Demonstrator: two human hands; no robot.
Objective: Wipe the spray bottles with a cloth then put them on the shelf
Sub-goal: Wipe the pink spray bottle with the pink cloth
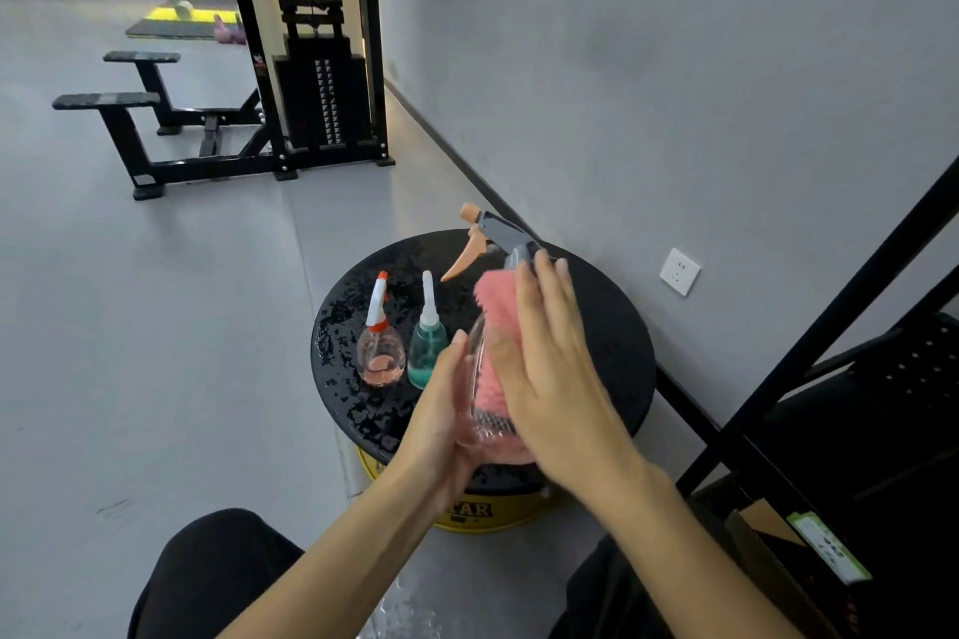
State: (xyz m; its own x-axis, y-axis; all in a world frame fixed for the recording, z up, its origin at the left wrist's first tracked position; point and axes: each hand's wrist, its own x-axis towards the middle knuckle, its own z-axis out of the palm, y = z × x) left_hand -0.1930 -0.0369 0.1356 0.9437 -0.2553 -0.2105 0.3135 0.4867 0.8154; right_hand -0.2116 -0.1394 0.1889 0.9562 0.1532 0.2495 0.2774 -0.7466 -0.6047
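Worktop (597, 327): round, black, speckled, frame centre.
Bottle (506, 244): clear, grey-orange trigger.
Left hand (446, 410): cups its base.
Right hand (550, 368): flat, pressing pink cloth (495, 306).

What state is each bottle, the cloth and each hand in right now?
Large spray bottle: held up above the table, tilted, being wiped.
Pink cloth: pressed flat against the large bottle.
Left hand: cupping the bottle's base.
Right hand: flat on the cloth.
Pink bottle: upright on the round table.
Teal bottle: upright beside it.
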